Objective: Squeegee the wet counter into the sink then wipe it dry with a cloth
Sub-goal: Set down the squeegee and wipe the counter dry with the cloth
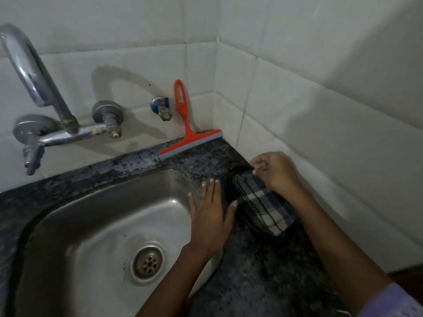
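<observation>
An orange squeegee (185, 128) leans against the tiled back wall, its grey blade resting on the dark speckled counter (258, 271). A folded checked cloth (263, 208) lies on the counter to the right of the steel sink (100, 227). My right hand (273, 172) is closed on the cloth's far end, fingers pinching the fabric. My left hand (211, 216) lies flat and spread on the sink's right rim, its thumb close to the cloth. Wet patches glisten on the counter strip behind the sink.
A chrome wall tap (43, 115) with a tall spout arches over the sink's left side. A small blue-collared valve (161, 108) sticks out of the wall beside the squeegee handle. White tiled walls meet in a corner right behind the counter. The drain (148, 263) sits mid-basin.
</observation>
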